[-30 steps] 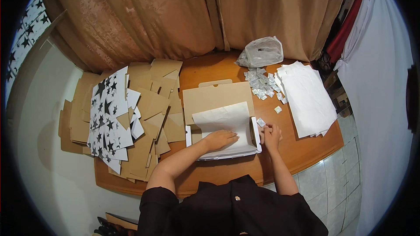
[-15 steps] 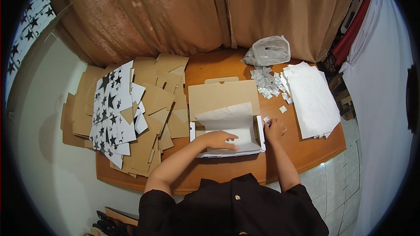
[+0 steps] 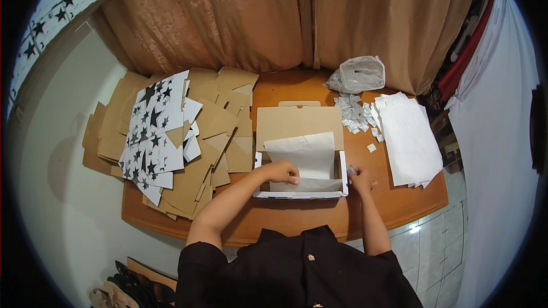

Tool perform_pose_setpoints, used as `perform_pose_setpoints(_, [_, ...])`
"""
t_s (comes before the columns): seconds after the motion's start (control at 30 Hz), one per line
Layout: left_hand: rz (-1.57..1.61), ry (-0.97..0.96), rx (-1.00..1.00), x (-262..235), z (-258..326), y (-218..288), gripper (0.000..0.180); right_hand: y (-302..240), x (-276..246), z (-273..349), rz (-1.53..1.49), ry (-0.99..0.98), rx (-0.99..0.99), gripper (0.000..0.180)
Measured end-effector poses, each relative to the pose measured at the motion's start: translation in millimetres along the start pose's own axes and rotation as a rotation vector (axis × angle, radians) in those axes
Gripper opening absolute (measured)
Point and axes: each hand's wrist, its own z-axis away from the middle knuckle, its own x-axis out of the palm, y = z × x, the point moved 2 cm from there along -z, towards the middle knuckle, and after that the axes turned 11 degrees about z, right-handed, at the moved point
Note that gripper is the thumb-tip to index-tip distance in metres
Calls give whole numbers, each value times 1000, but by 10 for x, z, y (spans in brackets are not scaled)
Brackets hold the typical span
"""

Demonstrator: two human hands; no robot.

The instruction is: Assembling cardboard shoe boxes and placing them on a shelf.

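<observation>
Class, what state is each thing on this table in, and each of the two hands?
Box: open, lid raised.
Paper sheet: bent, partly inside the box.
Left hand: curled, at the paper sheet; grip unclear.
Right hand: pinching a small packet beside the box.
Loose packets: scattered, many heaped together.
Plastic bag: open-mouthed.
White sheets: stacked flat.
Brown cardboard pieces: flat, piled, overlapping.
Star-printed pieces: flat, overlapping.

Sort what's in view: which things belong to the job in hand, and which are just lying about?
Likely in use or supplies:
left hand, at the white paper sheet
right hand, holding a small packet
open cardboard box, packet pile, clear plastic bag
white paper stack, flat cardboard blanks, star-printed blanks

Apparently background:
brown curtains
white cloth
dark items, lower left, unclear
</observation>
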Motion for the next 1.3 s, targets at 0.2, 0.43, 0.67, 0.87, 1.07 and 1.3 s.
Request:
perform_pose_setpoints(0.2, [-442, 198, 74, -32, -188, -23, 29, -24, -160, 34, -597, 154, -147, 22])
perform_pose_setpoints(0.43, [-888, 449, 273, 119, -101, -57, 24, -728, -504, 637, -173, 62, -562, 18])
perform_pose_setpoints(0.67, [-896, 1049, 449, -85, 100, 374, 34, -965, -16, 697, 320, -181, -738, 24])
perform_pose_setpoints(0.87, [-636, 956, 173, -304, 103, 201, 27, -998, 86, 704, 412, -216, -705, 31])
perform_pose_setpoints(1.07, [-698, 814, 353, -67, 314, 298, 14, -997, 11, 771, 262, -63, -749, 24])
perform_pose_setpoints(1.3, [-776, 780, 523, 262, 365, 266, 6, -901, -292, 1142, -31, 434, -930, 11])
